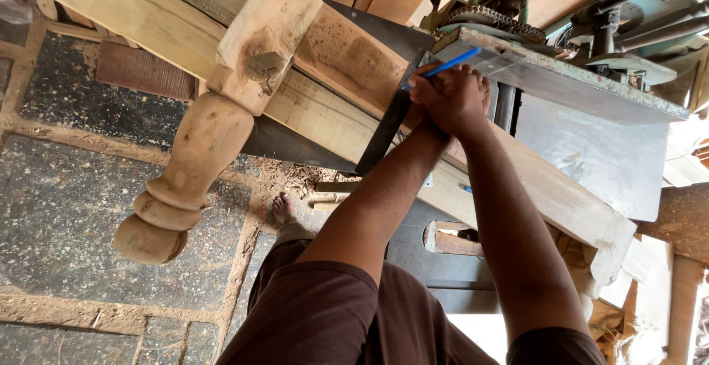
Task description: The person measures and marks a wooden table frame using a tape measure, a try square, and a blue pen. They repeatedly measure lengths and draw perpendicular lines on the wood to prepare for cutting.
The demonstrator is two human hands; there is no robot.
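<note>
A pale wooden beam point(325, 117) lies across the view, with a turned wooden leg point(193, 165) joined to its block end. A dark metal try square point(380, 140) rests flat on the beam. My left hand point(422, 114) presses on the square near its corner and is partly covered by the other hand. My right hand point(459, 93) sits just above it and grips a blue pen point(452, 62), whose tip points at the beam beside the square's blade.
A grey metal machine table point(569, 84) with gears and levers stands right behind the hands. More planks lean along the top. My bare foot point(281, 207) stands on the speckled stone floor point(66, 210) among wood shavings. Timber offcuts lie at the lower right.
</note>
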